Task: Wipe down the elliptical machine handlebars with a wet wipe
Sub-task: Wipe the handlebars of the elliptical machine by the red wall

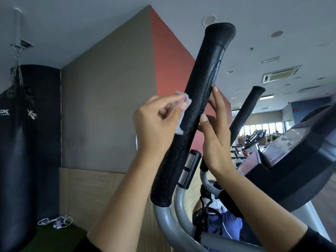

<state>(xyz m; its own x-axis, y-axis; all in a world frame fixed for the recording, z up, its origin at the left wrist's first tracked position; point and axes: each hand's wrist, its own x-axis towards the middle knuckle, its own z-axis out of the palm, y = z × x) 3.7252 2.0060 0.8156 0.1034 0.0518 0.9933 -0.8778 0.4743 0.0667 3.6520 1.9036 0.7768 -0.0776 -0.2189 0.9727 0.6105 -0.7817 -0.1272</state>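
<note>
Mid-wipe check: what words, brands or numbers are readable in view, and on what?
"EK": white letters on the punching bag, their start cut off by the frame edge; the small line beneath is too blurred to read.
"X": white logo on the same bag; the rest curves away and is unreadable.
The red lit sign on the far wall: too small to read.
No text seen on the handlebar, wet wipe or console.

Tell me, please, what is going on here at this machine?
A person is wiping the near handlebar of an elliptical machine. The left hand holds a white wet wipe against one side of the black grip, about halfway up. The right hand rests with straight fingers on the opposite side, apparently steadying it. Neither hand is on the far handlebar behind it.
</note>
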